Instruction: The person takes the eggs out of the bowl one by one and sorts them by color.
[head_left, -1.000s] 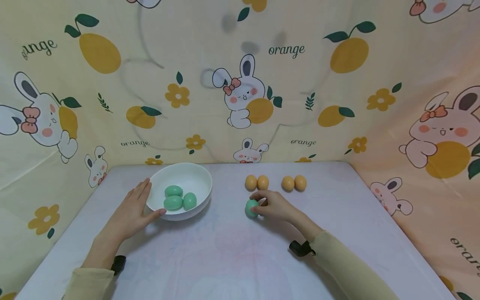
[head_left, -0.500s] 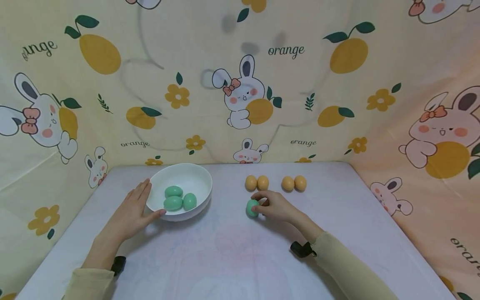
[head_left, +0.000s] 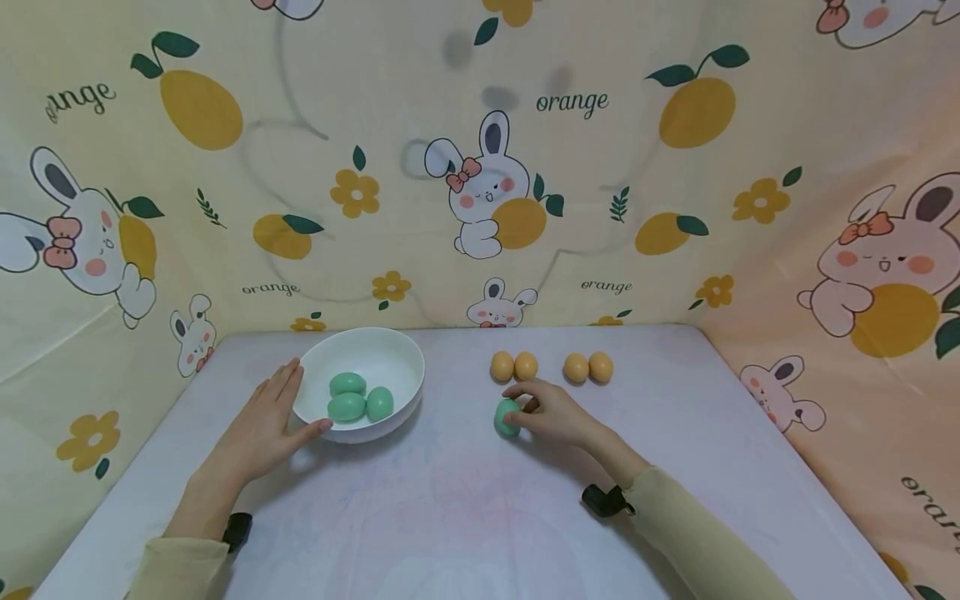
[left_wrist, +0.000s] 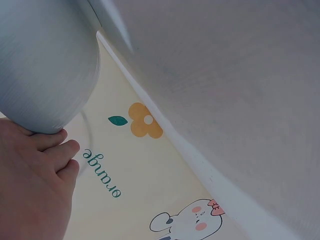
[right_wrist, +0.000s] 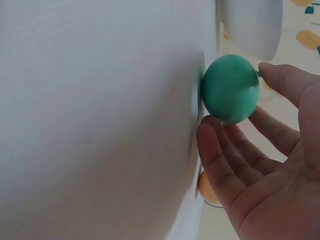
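Head view shows us the two hands well apart. The left hand (head_left: 262, 423), fingers straight, rests against the side of a white bowl (head_left: 401, 357), its thumb at the rim; three green eggs (head_left: 347, 407) lie inside, just right of that hand. Farther right we see the right hand (head_left: 555, 413), thumb and fingers curled round a single green egg (head_left: 506, 419); whether this egg touches the table (head_left: 450, 517) we cannot tell. Just beyond the right hand we find two orange eggs (head_left: 502, 367) side by side, and right of them a second pair (head_left: 576, 367).
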